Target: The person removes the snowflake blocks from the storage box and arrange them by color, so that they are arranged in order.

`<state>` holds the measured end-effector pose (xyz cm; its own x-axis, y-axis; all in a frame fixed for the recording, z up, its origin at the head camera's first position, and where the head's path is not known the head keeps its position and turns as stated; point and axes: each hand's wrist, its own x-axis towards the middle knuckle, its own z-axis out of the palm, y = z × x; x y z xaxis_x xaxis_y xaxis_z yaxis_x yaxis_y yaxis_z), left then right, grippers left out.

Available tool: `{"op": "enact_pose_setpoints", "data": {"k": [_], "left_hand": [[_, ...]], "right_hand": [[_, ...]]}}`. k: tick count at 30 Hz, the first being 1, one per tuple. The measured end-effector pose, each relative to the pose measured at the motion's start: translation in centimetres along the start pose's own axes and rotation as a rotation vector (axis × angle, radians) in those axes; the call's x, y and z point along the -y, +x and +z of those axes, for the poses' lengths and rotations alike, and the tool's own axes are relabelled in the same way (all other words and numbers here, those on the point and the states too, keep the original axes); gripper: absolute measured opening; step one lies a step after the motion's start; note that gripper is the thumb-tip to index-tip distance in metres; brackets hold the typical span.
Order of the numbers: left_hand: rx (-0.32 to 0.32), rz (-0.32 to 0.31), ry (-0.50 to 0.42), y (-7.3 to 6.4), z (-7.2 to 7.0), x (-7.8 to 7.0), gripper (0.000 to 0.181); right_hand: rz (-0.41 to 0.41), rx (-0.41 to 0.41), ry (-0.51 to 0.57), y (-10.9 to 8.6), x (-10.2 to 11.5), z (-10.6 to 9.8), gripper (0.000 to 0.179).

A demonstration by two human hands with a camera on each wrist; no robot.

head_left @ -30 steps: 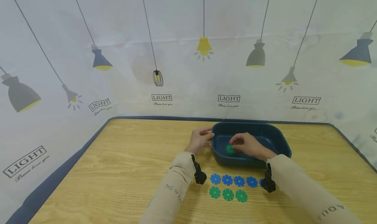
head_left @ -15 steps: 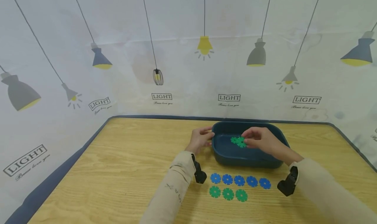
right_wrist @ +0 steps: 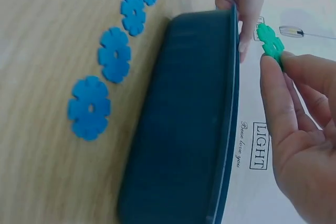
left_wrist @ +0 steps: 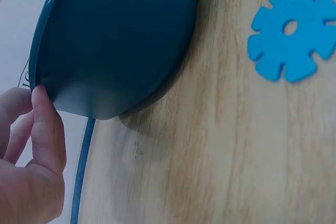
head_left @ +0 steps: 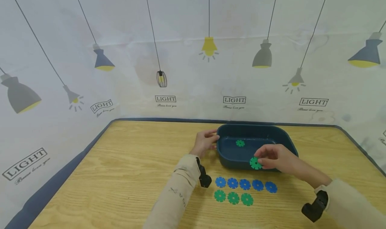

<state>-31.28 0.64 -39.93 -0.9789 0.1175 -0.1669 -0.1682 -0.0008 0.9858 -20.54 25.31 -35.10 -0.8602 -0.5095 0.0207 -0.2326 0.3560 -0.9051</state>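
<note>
A dark blue basin (head_left: pixel 250 130) stands on the table, and my left hand (head_left: pixel 203 143) grips its left end, the thumb at the rim. My right hand (head_left: pixel 278 158) pinches a green notched disc (head_left: pixel 255 163) between thumb and fingers, over the basin's front edge. Another green disc (head_left: pixel 240 143) lies on the basin floor. In front of the basin a row of several blue notched discs (head_left: pixel 245 184) lies flat, with a shorter row of three green discs (head_left: pixel 233 198) nearer me. The right wrist view shows the pinched green disc (right_wrist: pixel 270 41) at the fingertips.
The wooden table (head_left: pixel 126 168) ends at a dark blue edge (head_left: pixel 169 121) along a white curtain (head_left: pixel 181 65) printed with lamps. The basin sits close to that back edge. Black wrist devices are strapped over both sleeves (head_left: pixel 175 188).
My right hand has lifted a green disc from the basin floor and carried it right and toward me, to the front rim. The left hand has kept its place on the basin.
</note>
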Motion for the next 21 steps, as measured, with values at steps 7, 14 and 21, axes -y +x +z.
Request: {"op": "enact_pose_setpoints", "data": {"k": [7,14,21], "left_hand": [[-0.001,-0.008,0.002,0.0,0.0,0.0,0.03],[0.001,-0.012,-0.003,0.1,0.0,-0.2,0.03],[-0.004,-0.01,0.001,0.1,0.0,0.0,0.031]], "right_hand": [[-0.073,0.096,-0.033,-1.3,-0.6,0.7,0.02],[-0.076,0.133,-0.043,-2.2,-1.7,1.1,0.017],[-0.102,0.197,0.063,-2.8,-4.3,1.7,0.016]]}}
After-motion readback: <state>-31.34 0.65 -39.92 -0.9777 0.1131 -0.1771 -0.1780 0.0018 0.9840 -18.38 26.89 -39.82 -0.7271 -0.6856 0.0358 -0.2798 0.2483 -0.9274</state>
